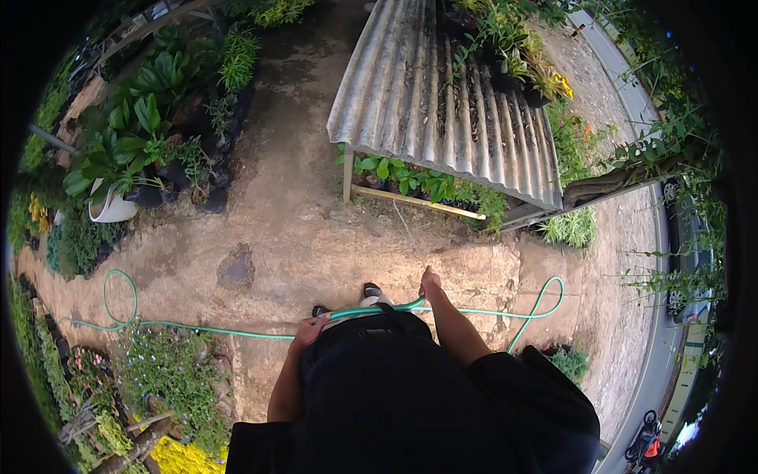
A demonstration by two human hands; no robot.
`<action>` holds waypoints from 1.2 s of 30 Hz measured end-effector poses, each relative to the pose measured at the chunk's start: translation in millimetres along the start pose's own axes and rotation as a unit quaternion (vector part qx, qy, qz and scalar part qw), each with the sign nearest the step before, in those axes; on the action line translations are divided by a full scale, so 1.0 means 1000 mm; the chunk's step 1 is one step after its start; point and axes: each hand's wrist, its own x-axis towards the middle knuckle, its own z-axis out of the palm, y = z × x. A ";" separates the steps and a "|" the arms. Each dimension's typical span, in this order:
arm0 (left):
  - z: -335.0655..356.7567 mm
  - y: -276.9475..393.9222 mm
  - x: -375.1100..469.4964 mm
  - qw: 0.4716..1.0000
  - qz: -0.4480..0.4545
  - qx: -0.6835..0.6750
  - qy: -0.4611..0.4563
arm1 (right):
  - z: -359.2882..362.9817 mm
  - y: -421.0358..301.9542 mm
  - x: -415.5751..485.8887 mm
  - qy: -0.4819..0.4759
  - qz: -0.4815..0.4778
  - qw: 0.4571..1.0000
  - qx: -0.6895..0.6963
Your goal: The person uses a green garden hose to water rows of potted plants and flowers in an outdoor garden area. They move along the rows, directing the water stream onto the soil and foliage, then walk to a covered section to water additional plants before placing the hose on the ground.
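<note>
A green garden hose [367, 310] runs across the front of my body at waist height. My right hand [430, 283] is closed around it at the right, extended a little ahead of me. My left hand [310, 330] grips the hose near my left hip. More hose lies along the ground on both sides, with a round loop at the far left and a crossed loop at the right. Whether water comes from the hose I cannot see. My dark shoes [372, 290] show just beyond the hose.
A slanted corrugated sheet [402, 112] on wooden posts stands ahead right, with potted plants [527, 65] on top and seedlings below. Bagged plants [207, 192] and a white pot [112, 204] are at left. Flowering shrubs [172, 373] grow behind left. A road [648, 355] with a car [690, 266] borders the right.
</note>
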 end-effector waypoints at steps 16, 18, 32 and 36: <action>0.009 0.004 -0.004 0.999 -0.032 -0.007 0.007 | -0.002 -0.002 0.002 0.010 -0.017 1.000 0.005; 0.009 0.004 -0.004 1.000 -0.019 0.000 0.008 | -0.003 -0.002 0.004 0.006 -0.013 1.000 0.004; 0.012 0.011 -0.007 1.000 -0.024 0.002 0.001 | -0.005 -0.003 0.000 0.017 -0.018 0.999 0.024; 0.013 0.014 -0.008 1.000 -0.015 0.001 0.001 | -0.005 -0.003 0.003 0.032 -0.014 0.999 0.009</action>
